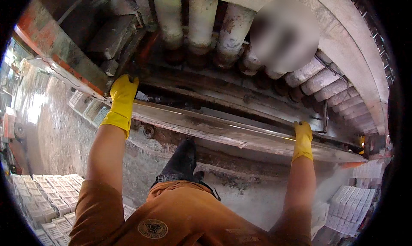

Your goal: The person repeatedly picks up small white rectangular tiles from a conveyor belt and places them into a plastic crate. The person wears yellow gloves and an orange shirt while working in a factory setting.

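A long, dull metal panel [193, 122] runs crosswise in front of me, slanting down toward the right. My left hand [123, 90], in a yellow rubber glove, is curled over the left end of its upper edge, close to a worn orange frame beam [68, 53]. Farther right, my right hand [303, 138], gloved the same way, has its fingers hooked over that upper edge. The fingertips are partly hidden behind it. Just beyond the panel lies a dark, dirty trough [223, 102] with metal rails along it.
A row of thick, stained whitish cylinders [201, 25] stands behind the trough under a pale curved beam [343, 27]. Stacked white plastic crates [47, 198] are at lower left, with another stack [349, 209] at lower right. Wet concrete floor [56, 130] stretches along the left.
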The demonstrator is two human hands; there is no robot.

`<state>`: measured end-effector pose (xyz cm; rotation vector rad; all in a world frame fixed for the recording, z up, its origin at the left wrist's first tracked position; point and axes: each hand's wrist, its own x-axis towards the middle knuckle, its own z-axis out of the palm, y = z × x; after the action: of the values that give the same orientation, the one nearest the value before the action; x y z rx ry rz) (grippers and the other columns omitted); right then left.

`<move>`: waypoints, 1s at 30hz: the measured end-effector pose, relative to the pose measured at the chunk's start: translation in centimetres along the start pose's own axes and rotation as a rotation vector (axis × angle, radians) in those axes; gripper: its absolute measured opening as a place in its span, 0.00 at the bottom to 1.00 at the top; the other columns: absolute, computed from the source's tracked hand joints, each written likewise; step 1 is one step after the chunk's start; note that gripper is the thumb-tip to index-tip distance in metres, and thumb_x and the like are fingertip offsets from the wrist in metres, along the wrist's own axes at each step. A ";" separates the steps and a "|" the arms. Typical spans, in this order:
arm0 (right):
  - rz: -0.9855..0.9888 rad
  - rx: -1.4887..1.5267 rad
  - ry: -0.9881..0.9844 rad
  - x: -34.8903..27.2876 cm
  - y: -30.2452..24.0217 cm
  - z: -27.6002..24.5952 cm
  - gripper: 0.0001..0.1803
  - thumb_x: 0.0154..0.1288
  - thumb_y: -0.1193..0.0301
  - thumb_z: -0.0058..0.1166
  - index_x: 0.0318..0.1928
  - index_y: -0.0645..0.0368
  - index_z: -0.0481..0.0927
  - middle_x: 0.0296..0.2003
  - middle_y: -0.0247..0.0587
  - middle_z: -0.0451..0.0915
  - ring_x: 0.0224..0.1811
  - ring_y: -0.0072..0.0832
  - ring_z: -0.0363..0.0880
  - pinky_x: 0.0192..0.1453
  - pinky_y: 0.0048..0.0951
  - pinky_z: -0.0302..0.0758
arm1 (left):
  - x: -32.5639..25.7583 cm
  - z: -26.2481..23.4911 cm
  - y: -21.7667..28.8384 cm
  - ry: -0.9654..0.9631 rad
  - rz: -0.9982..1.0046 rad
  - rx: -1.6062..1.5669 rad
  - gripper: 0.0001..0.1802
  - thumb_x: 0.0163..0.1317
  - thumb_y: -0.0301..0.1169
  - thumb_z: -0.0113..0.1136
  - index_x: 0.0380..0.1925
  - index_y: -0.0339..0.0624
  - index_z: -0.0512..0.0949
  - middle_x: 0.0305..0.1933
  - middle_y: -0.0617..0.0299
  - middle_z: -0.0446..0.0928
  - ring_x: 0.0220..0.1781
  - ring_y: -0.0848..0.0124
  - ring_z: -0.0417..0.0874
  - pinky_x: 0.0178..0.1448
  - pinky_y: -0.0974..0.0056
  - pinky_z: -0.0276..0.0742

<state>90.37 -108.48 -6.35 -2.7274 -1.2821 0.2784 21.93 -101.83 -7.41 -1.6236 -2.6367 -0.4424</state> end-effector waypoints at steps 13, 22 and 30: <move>0.106 0.105 -0.089 -0.4 -1.6 -1.2 0.30 0.71 0.57 0.58 0.67 0.60 0.75 0.63 0.50 0.79 0.46 0.44 0.89 0.41 0.39 0.90 | 0.4 1.0 -0.7 0.034 0.004 0.045 0.27 0.64 0.56 0.60 0.52 0.50 0.84 0.53 0.48 0.85 0.57 0.48 0.85 0.60 0.46 0.80; 0.100 0.089 -0.071 -1.2 -2.3 -1.5 0.29 0.71 0.56 0.58 0.66 0.59 0.76 0.64 0.48 0.79 0.46 0.44 0.89 0.43 0.37 0.89 | -0.1 0.1 -0.1 0.031 0.002 0.018 0.29 0.63 0.55 0.61 0.50 0.41 0.84 0.52 0.41 0.84 0.56 0.44 0.84 0.61 0.45 0.79; 0.056 0.014 0.008 -0.5 -2.0 0.0 0.30 0.65 0.50 0.60 0.61 0.56 0.81 0.61 0.50 0.81 0.61 0.49 0.81 0.64 0.46 0.76 | -0.2 0.3 -1.6 0.111 0.044 -0.026 0.26 0.62 0.54 0.61 0.43 0.41 0.85 0.46 0.42 0.85 0.51 0.42 0.85 0.56 0.43 0.79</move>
<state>88.53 -107.58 -5.94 -2.7534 -1.1989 0.2798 20.69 -102.58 -8.13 -1.6101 -2.5210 -0.5501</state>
